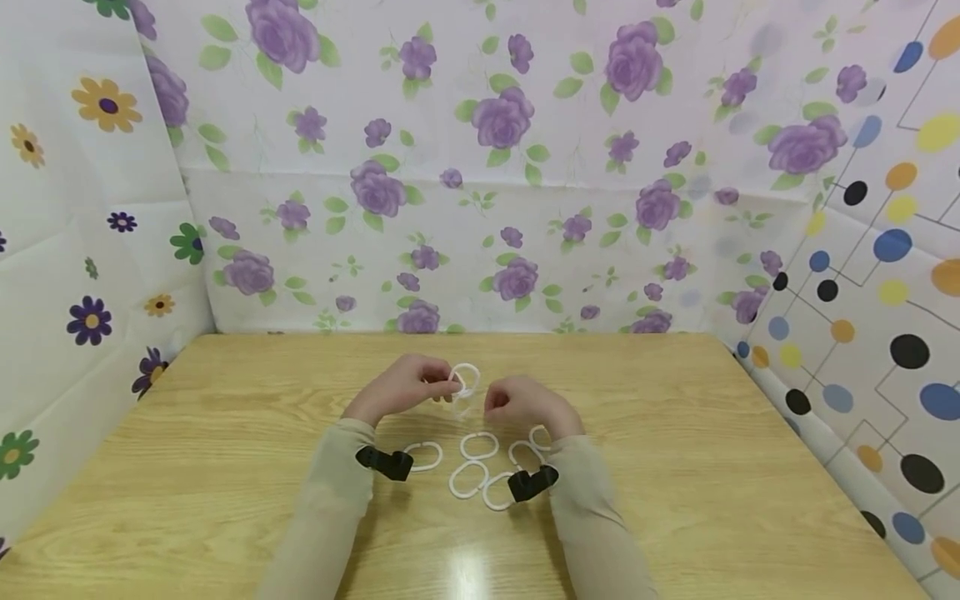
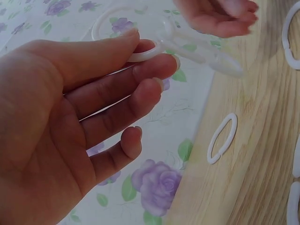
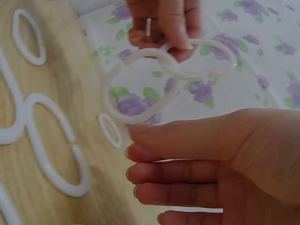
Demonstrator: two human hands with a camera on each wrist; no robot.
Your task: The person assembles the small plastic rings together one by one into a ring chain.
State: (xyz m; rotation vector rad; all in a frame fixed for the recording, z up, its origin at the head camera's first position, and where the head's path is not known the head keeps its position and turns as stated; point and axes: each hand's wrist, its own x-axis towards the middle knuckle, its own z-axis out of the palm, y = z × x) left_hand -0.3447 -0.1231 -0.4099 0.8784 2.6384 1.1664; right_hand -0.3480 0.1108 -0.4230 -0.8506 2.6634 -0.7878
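My left hand (image 1: 408,387) pinches a white plastic oval link (image 3: 233,56) between thumb and fingers, raised above the table. A second white link (image 3: 107,91) hangs from it, hooked through, and looks blurred in the left wrist view. Close by on the right is my right hand (image 1: 528,404), its thumb lying near the index finger and nothing held. In the right wrist view its thumb tip appears right by the hanging link's lower end; the head view shows a gap between them. Several loose links, including one at the left (image 1: 441,456) and a middle one (image 1: 452,482), lie below the hands.
The wooden table (image 1: 225,500) carries the loose links, partly hidden by my right wrist. A flowered sheet (image 1: 465,250) hangs behind the table's far edge, with patterned sheets on both sides. Black cameras (image 1: 390,463) are strapped to both wrists.
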